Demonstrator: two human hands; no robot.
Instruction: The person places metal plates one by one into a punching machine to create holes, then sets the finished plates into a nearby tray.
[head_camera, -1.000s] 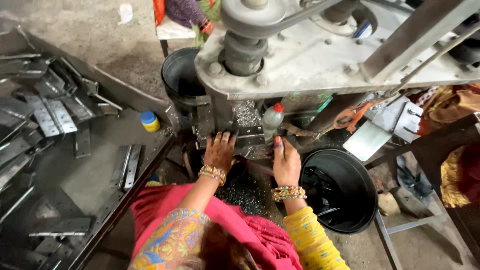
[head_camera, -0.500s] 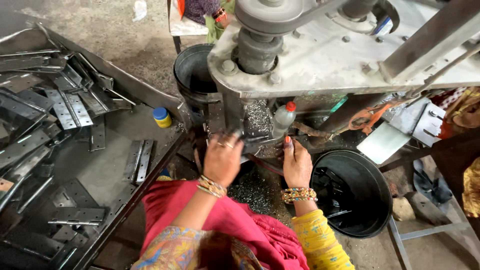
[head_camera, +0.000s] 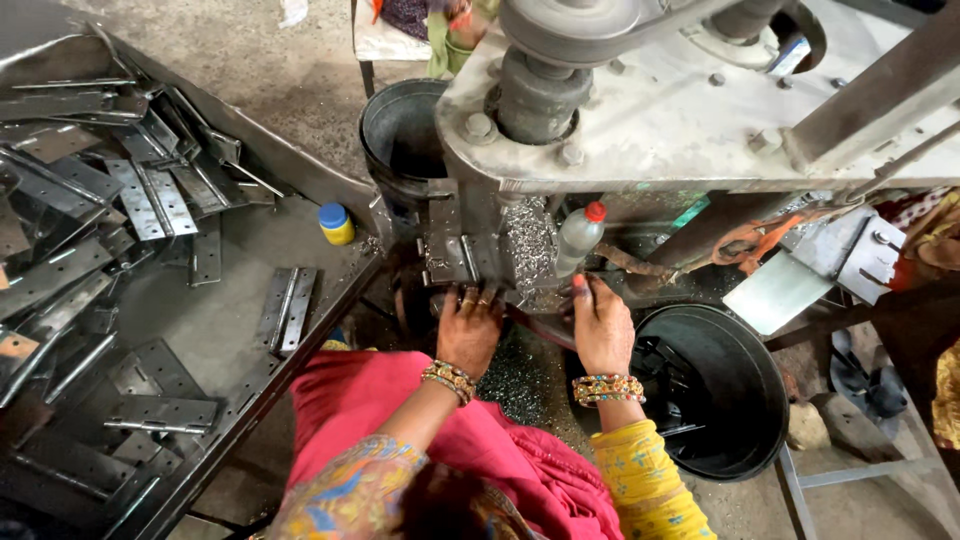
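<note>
A: Both hands are right up under the head of the grey drilling machine (head_camera: 700, 120). The left hand (head_camera: 468, 335) has its fingers spread flat on the metal hinge plate (head_camera: 448, 255) seated on the machine bed, pressing it down rather than gripping it.

B: And the right hand (head_camera: 600, 325)?

A: It is reaching in beside the pile of bright metal shavings (head_camera: 528, 245), fingers pointing forward, just below the small plastic bottle with the red cap (head_camera: 580, 235). Whether it pinches anything, I cannot tell; the fingertips are hidden against the bed.

B: So the piece in work sits on the bed, between the two hands and under the spindle.

A: Yes. Judging from this, doing it well means keeping the plate flat and square against its stop, with the fingers well out to the sides of the tool's line. The bangles and the loose pink cloth are close to moving parts; they look like the main hazard.

B: Stock nearby?

A: More hinges (head_camera: 285, 310) lie on the steel table (head_camera: 200, 330) to the left, a yellow bottle with a blue cap (head_camera: 336, 224) stands at its edge, and a black bucket (head_camera: 745, 400) sits to the right, near the right wrist.
</note>
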